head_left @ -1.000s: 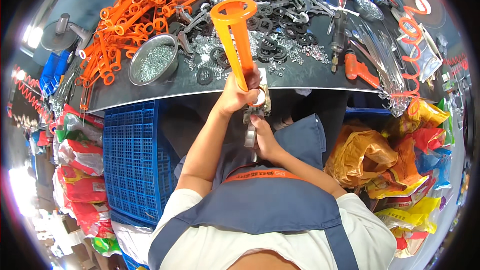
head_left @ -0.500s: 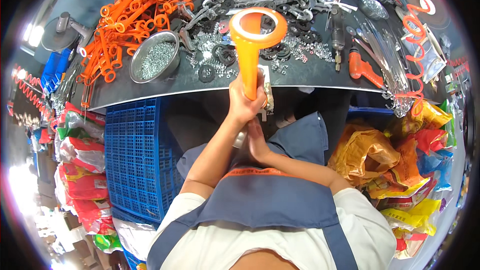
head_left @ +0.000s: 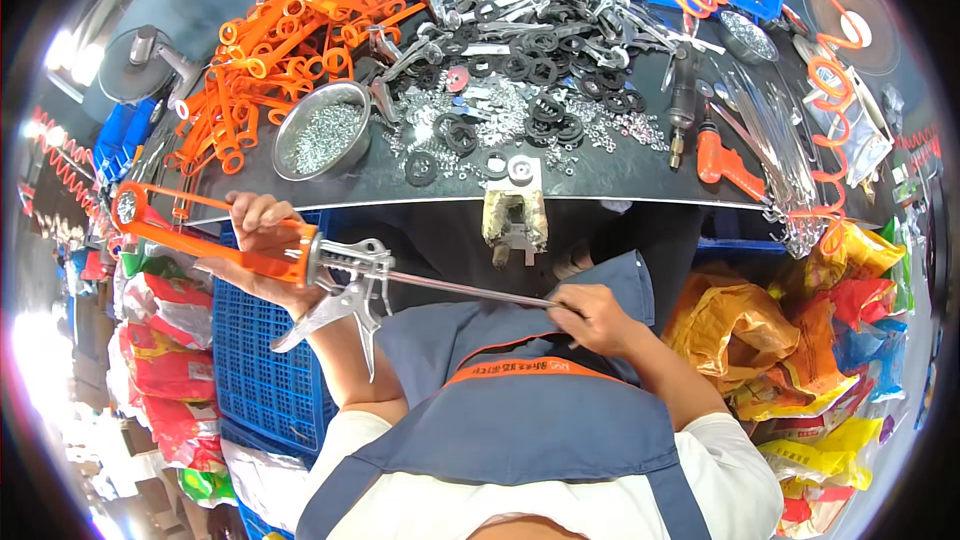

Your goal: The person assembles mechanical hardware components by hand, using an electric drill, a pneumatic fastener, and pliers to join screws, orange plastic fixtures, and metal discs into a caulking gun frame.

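Note:
A caulking gun (head_left: pixel 352 264) with an orange open frame and a silver handle and trigger lies sideways across my lap, its ring end to the left. My left hand (head_left: pixel 262 228) is wrapped round the orange frame, close to the silver handle. From the handle a thin metal rod (head_left: pixel 470 291) runs to the right. The fingers of my right hand (head_left: pixel 597 319) are closed on the far end of this rod. Ahead of me a worn metal fixture (head_left: pixel 514 210) is fixed at the table's front edge, with neither hand touching it.
Orange frames (head_left: pixel 290 25) are piled at the back left beside a metal bowl (head_left: pixel 322 130) of small parts. Silver handles (head_left: pixel 520 5) and black rings (head_left: pixel 545 110) cover the middle. To the right lie an orange power tool (head_left: pixel 727 162) and rods (head_left: pixel 775 130). Blue crates (head_left: pixel 265 370) stand left.
The caulking gun has swung from pointing forward over the table to lying sideways, ring end left. My left hand moved left with it; my right hand moved right along the rod.

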A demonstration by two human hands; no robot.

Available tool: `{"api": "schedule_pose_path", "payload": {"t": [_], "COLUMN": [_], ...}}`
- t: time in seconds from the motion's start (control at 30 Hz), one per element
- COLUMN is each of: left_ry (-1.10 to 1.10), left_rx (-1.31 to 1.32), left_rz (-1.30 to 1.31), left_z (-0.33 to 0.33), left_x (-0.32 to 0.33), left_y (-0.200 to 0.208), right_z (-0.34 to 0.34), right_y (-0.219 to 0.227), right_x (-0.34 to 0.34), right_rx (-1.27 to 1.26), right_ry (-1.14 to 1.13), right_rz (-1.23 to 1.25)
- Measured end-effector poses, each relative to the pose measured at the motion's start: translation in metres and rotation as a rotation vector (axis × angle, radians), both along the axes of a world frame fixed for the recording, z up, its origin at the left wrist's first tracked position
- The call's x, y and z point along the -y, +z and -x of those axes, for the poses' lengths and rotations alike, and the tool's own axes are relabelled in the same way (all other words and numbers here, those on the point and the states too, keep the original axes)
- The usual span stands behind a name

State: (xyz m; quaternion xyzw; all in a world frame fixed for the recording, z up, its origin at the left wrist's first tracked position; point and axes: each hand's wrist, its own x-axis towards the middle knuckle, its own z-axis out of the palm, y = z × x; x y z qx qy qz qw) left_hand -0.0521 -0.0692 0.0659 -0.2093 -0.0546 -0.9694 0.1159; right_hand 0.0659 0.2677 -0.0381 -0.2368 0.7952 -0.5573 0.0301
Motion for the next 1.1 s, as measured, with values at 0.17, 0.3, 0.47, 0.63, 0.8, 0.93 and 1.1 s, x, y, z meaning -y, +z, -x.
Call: {"api": "schedule_pose_path", "payload": {"t": [0.17, 0.3, 0.47, 0.63, 0.8, 0.93, 1.1], "left_ry": [-0.165, -0.074, 0.067, 0.253, 0.104, 0.080, 0.131], "left_rx": [-0.028, -0.063, -0.076, -0.270, -0.159, -0.097, -0.073], "left_rz": [0.085, 0.282, 0.826, 1.211, 1.164, 1.173, 1.189], "left_z": [-0.010, -0.007, -0.013, 0.023, 0.028, 0.023, 0.021], "left_x": [-0.079, -0.103, -0.121, -0.169, -0.166, -0.170, -0.165], "left_y": [-0.020, -0.017, -0.046, -0.118, -0.110, -0.106, -0.102], "right_z": [-0.003, 0.031, 0.123, 0.174, 0.159, 0.137, 0.135], "right_y": [0.023, 0.033, 0.033, -0.018, 0.016, 0.072, 0.144], "right_x": [0.059, 0.059, 0.016, 0.010, 0.011, 0.011, 0.020], "right_rx": [0.318, 0.447, -0.220, -0.358, -0.327, -0.226, -1.009], "right_ry": [-0.129, -0.074, -0.524, -0.482, -0.467, -0.517, -0.193], "right_rz": [0.563, 0.586, -0.177, -0.514, -0.408, 0.537, 0.141]}}
